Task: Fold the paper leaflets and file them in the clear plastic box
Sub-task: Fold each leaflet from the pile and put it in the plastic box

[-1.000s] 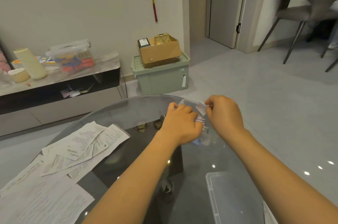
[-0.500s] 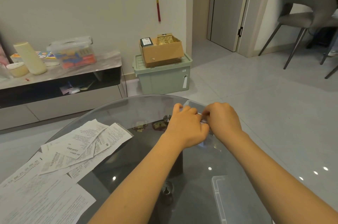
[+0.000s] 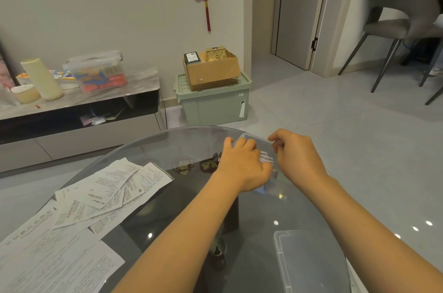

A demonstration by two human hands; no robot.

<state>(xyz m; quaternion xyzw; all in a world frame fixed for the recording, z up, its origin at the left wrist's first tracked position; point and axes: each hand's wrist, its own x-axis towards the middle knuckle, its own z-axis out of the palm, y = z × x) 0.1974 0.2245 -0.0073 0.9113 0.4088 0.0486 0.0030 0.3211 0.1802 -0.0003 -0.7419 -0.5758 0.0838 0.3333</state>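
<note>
Soft, even indoor light fills the room, moderately bright with a warm cast. Small white glints of overhead lamps dot the glass table [image 3: 167,146] top and the glossy floor to its right. The glass also mirrors the pale wall along its far rim, washing that part out. Shadows are weak, darkest below the tabletop. Wide-angle distortion bends the door frame and the grey chair [image 3: 398,17] far right of the table; that chair looks smeared, while print on the leaflets [image 3: 103,194] stays fairly sharp
</note>
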